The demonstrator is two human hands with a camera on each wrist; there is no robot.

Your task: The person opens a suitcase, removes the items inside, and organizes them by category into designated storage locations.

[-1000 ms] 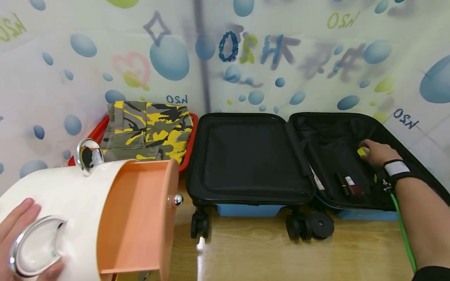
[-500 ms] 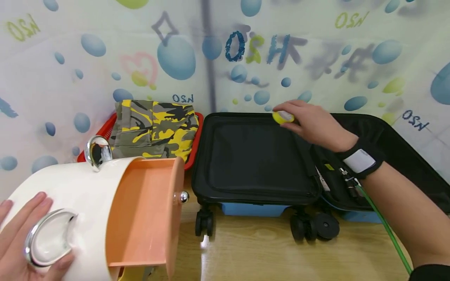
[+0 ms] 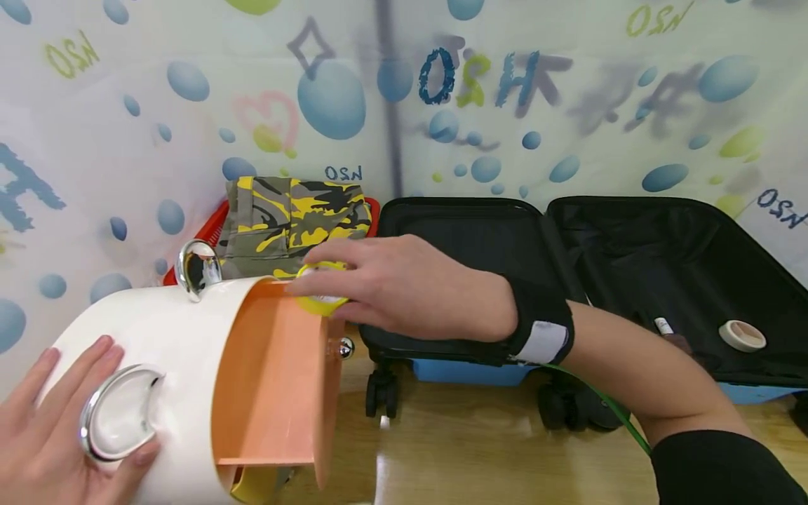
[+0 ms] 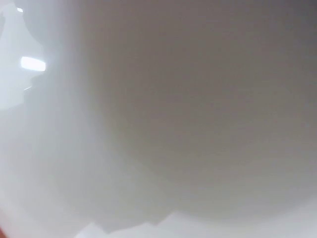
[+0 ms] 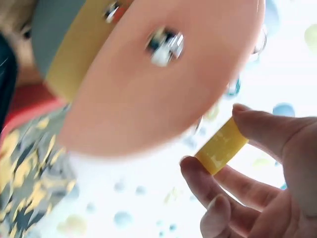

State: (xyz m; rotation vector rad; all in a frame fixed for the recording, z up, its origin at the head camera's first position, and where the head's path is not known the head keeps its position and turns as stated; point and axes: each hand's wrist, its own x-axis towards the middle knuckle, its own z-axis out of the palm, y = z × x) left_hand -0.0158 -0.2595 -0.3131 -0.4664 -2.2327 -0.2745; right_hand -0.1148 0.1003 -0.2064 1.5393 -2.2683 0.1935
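My right hand (image 3: pixel 410 284) pinches a small roll of yellow tape (image 3: pixel 320 306) between thumb and fingers. It is over the back edge of an open peach drawer (image 3: pixel 271 393), close to the drawer's front panel. The right wrist view shows the yellow tape roll (image 5: pixel 222 146) edge-on, beside the rounded drawer front (image 5: pixel 163 99) with its chrome knob (image 5: pixel 165 46). My left hand (image 3: pixel 69 428) lies with fingers spread on the white glossy drawer case (image 3: pixel 183 351), around a chrome-rimmed ring (image 3: pixel 120 414). In the left wrist view only the blurred white case (image 4: pixel 49 148) fills the picture.
A black-lined suitcase (image 3: pixel 461 217) lies open on the wood floor (image 3: pixel 461 442). Its right half holds a cream tape roll (image 3: pixel 742 336) and a small white-capped bottle (image 3: pixel 663 326). Behind the drawer case, folded camouflage cloth (image 3: pixel 265 210) fills a red basket (image 3: pixel 214 228).
My right hand has lifted the yellow tape roll from the suitcase's right half and carried it left to the drawer. My left hand stays on the case; the head view has shifted slightly.
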